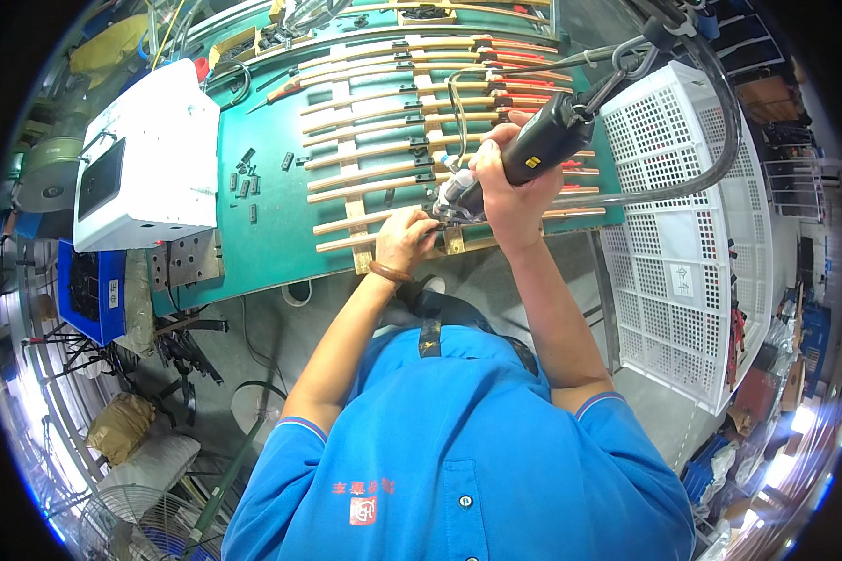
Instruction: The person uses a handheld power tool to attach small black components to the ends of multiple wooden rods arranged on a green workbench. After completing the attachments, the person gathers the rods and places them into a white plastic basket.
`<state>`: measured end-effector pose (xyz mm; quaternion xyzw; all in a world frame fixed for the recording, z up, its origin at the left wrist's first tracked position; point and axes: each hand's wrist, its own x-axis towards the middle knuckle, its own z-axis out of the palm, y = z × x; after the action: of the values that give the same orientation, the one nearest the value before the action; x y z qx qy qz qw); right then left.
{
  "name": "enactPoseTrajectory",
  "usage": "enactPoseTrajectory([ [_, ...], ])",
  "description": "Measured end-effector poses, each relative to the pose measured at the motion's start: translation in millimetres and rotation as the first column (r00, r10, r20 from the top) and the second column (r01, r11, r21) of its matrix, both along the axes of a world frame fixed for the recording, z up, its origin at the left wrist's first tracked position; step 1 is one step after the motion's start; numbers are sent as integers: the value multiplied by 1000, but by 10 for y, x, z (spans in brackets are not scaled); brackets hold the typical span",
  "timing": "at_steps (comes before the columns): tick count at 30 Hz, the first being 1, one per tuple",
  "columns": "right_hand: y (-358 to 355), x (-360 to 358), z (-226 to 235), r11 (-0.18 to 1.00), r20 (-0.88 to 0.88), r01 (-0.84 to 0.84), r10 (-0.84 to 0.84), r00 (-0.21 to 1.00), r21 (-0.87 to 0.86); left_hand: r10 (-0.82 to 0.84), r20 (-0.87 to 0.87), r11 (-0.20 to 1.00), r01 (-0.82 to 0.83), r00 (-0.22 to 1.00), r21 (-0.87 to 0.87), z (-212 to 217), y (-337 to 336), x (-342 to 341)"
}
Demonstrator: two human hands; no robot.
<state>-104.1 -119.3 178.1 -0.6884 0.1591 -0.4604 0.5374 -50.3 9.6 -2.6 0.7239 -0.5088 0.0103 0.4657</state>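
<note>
My right hand (513,192) is wrapped round a black power screwdriver (538,140), which slants down to the left and hangs from above by a hook. Its metal nose (456,190) points at the nearer wooden strips, close to my left fingertips. On those strips rests my left hand (405,240), thumb and fingers pinched together; what they grip is hidden. Several curved wooden strips (346,194) lie side by side across two wooden rails (355,208). Small black fittings (419,142) sit on many strips along the middle, and red parts (524,82) show at their right ends.
A green tabletop (262,238) carries loose black fittings (243,187) and a white machine (150,154) at left. At right stands a white perforated crate (664,224). A clear hose (655,194) loops beside the screwdriver. A blue bin (92,290) hangs at the table's left.
</note>
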Motion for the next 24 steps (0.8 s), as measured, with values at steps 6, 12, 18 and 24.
enactPoseTrajectory([
  [6,65,32,44,981,113,-47,26,993,187,-13,-14,1000,13,1000,7,-5,5,14],
  [12,42,28,-39,992,60,11,-18,998,124,-10,-14,1000,10,1000,8,22,9,15],
  [18,105,49,-19,988,56,27,-36,998,151,-17,-13,1000,17,1000,10,11,8,30],
  [24,89,61,-78,995,44,12,-16,999,95,-20,-22,1000,21,1000,6,18,9,34],
])
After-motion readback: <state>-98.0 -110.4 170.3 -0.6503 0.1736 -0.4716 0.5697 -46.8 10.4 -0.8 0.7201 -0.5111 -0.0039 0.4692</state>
